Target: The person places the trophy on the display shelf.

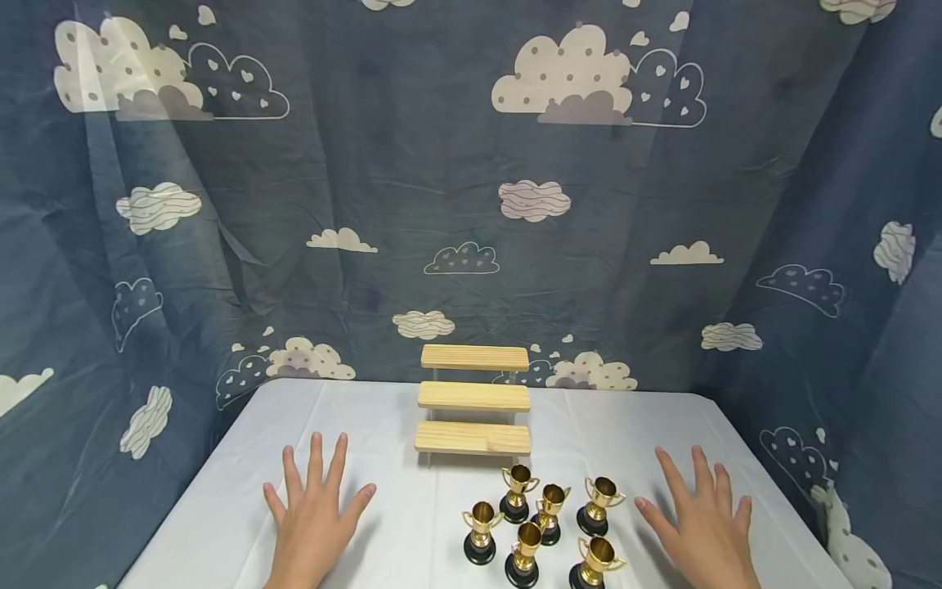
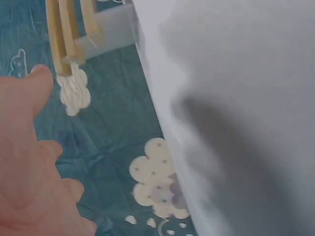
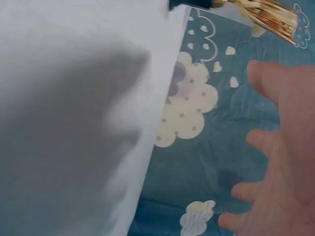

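My left hand (image 1: pixel 312 517) is spread over the left part of the white table, fingers straight, holding nothing. On the right, my right hand (image 1: pixel 702 523) is also spread and holds nothing. Between them stand several small gold trophy cups on black bases; the nearest to my right hand is a trophy (image 1: pixel 600 505) at the back right of the group. Another trophy (image 1: pixel 482 532) stands at the group's left side. In the right wrist view, part of a gold trophy (image 3: pixel 268 17) shows above the thumb. Both wrist views show the hands raised over the table, apart from the trophies.
Behind the trophies stands a three-step display rack with light wooden shelves (image 1: pixel 473 397). A white cloth covers the table (image 1: pixel 383 409). Dark blue curtains (image 1: pixel 441 164) with cloud prints hang behind the table and along both sides.
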Motion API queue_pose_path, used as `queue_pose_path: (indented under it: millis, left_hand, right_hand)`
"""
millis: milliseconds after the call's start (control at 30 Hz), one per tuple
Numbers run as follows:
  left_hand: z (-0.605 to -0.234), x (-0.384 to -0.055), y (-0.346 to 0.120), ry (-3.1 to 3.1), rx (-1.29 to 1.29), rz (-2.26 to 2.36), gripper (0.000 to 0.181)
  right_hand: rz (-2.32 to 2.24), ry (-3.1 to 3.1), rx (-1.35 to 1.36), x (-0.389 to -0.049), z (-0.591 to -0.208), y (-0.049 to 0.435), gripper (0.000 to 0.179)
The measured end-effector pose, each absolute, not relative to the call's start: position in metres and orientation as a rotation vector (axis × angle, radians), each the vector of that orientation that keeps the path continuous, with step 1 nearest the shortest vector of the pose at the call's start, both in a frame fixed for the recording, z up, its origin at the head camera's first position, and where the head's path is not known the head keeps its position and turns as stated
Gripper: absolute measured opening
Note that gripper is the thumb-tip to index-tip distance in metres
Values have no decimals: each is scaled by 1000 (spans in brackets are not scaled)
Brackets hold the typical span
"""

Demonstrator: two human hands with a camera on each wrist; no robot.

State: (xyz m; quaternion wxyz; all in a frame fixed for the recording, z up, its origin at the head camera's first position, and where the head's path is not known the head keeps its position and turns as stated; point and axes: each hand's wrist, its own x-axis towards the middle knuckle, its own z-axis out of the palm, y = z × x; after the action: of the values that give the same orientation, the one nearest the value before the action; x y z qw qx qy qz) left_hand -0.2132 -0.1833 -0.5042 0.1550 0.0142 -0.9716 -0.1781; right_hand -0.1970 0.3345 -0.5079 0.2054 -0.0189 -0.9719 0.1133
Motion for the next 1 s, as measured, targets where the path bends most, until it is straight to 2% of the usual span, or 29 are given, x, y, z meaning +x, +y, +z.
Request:
queue_pose_path:
  millis: [300,567,867,1000]
  left_hand:
    - [-480,-212,-178,-2728,-18,-565,84]
    - [-464,-228,-165,-2630,-75,-852,74]
    - [-457,-259,-133,-2560,150,-1319,52]
    - [-455,-274,-124,-2506,211,-1603,47]
  right_hand:
    - [345,-2737,28,-186,-490,336,90]
    - [488,-2778,66,-177,-486,332,83]
    - [657,-2696,144,-171,-465,312,72]
    - [728,-2694,146,-174,-459,303,66]
